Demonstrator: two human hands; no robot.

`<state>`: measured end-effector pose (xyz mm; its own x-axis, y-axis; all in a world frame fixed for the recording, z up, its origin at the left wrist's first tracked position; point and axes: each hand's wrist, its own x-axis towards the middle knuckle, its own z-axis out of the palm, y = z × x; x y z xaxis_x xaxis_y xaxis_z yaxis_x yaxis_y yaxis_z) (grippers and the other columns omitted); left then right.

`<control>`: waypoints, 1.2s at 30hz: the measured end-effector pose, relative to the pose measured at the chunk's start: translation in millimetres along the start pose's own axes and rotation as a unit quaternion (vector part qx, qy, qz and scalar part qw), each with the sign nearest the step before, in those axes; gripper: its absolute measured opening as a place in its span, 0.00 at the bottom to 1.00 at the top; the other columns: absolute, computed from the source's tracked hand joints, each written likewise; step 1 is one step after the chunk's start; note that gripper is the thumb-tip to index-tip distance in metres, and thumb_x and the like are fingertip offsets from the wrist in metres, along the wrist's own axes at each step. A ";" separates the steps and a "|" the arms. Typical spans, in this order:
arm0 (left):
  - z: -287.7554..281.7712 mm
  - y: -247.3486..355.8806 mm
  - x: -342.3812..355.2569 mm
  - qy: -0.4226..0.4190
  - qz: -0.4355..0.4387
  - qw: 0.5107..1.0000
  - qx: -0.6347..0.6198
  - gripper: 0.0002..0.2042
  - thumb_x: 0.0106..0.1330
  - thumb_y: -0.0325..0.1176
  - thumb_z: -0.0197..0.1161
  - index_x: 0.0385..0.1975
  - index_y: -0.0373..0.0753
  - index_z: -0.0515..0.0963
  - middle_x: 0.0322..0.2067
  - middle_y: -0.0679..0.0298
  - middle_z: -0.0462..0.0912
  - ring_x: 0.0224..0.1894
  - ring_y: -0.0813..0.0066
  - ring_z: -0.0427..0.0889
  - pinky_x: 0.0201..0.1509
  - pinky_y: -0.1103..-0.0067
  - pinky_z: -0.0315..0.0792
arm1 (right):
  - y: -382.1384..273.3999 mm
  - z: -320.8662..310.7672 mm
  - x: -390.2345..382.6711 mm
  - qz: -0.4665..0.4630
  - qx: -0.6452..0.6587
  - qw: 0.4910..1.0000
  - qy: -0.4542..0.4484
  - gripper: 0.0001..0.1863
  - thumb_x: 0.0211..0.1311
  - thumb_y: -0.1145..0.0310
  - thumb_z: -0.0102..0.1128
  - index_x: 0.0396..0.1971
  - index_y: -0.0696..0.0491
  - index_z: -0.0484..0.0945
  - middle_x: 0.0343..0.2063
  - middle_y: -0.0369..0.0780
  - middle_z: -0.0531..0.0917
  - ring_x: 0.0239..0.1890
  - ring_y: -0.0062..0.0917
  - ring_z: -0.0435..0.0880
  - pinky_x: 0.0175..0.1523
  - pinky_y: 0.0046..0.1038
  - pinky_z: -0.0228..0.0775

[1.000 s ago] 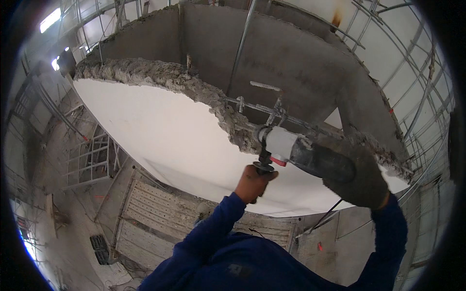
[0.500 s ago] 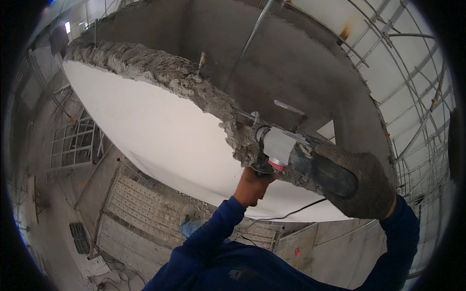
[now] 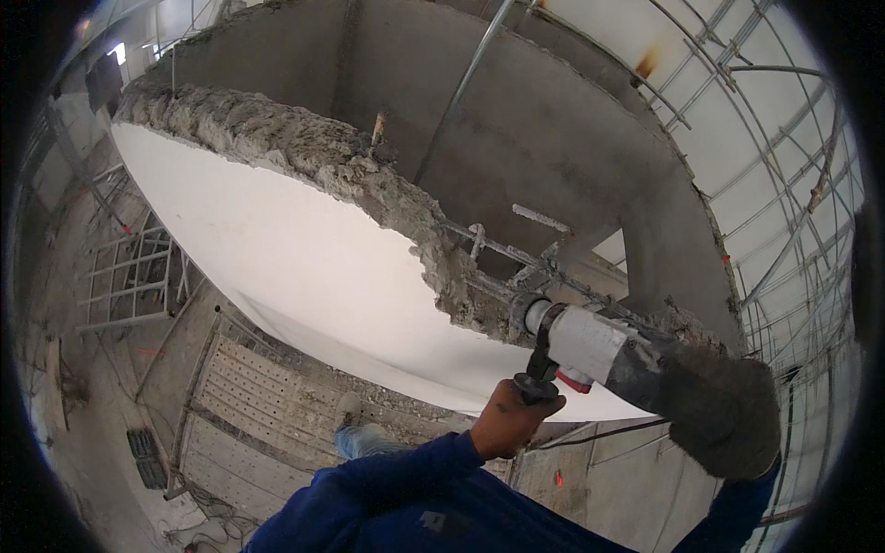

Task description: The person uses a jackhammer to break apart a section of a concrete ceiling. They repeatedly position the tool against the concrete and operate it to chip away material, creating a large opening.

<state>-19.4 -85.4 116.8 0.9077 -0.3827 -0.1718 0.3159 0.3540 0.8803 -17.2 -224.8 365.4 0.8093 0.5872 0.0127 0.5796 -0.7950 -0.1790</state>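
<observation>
Both my hands hold a corded demolition hammer [image 3: 590,346], pale grey at the front and dark at the rear. My left hand [image 3: 507,424] is closed round its black side handle [image 3: 534,388]. My right hand [image 3: 737,415], in a thick dark glove, wraps the rear end; its fingers are mostly hidden. The tool's nose meets the broken top of a concrete wall [image 3: 309,147], whose near face is smooth and white. Bare rebar [image 3: 530,263] crusted with concrete shows just beyond the nose. The bit itself cannot be made out.
A metal pole [image 3: 466,88] rises behind the wall, inside a grey concrete enclosure. Scaffold tubes [image 3: 784,157] line the right side. Below stands a perforated platform [image 3: 249,387] with rubble on it. A black cable [image 3: 599,433] runs beneath the tool; a metal frame [image 3: 134,281] stands at left.
The hammer and both my hands have moved right and closer to my body. The rebar that the tool partly covered is now in plain sight.
</observation>
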 end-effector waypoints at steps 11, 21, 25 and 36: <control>-17.5 11.9 15.5 0.047 0.036 0.998 -0.028 0.15 0.64 0.36 0.66 0.18 0.38 0.73 0.12 0.68 0.72 0.12 0.81 0.69 0.16 0.79 0.62 | 25.6 -34.6 36.9 -0.038 -0.133 0.987 -0.087 0.41 0.33 0.68 0.78 0.56 0.53 0.73 0.46 0.46 0.82 0.46 0.38 0.83 0.54 0.38 0.73; -32.6 9.3 15.4 0.077 0.054 0.992 -0.090 0.15 0.64 0.36 0.64 0.18 0.34 0.74 0.10 0.67 0.71 0.11 0.81 0.69 0.15 0.77 0.61 | -22.9 -38.2 76.9 -0.061 -0.156 0.972 -0.166 0.35 0.41 0.67 0.71 0.56 0.51 0.75 0.54 0.44 0.79 0.54 0.35 0.79 0.58 0.36 0.68; -28.0 10.1 13.6 0.073 0.066 0.992 -0.084 0.14 0.63 0.35 0.64 0.19 0.34 0.74 0.10 0.68 0.71 0.11 0.80 0.69 0.15 0.77 0.61 | -18.8 -33.1 65.0 -0.102 -0.138 0.977 -0.125 0.35 0.41 0.68 0.70 0.56 0.54 0.75 0.54 0.44 0.79 0.52 0.35 0.81 0.56 0.36 0.70; -33.9 20.9 16.1 0.077 0.053 0.988 -0.124 0.14 0.63 0.33 0.66 0.18 0.39 0.71 0.12 0.69 0.70 0.11 0.81 0.69 0.14 0.80 0.64 | 10.6 -21.3 84.3 -0.173 -0.119 0.976 -0.051 0.37 0.45 0.67 0.74 0.58 0.57 0.71 0.47 0.46 0.82 0.48 0.37 0.84 0.55 0.37 0.76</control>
<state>11.2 -55.2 117.4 0.9645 -0.2053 -0.1659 0.2572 0.5903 0.7651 59.2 -186.9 385.6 0.5549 0.8292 -0.0675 0.8319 -0.5524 0.0529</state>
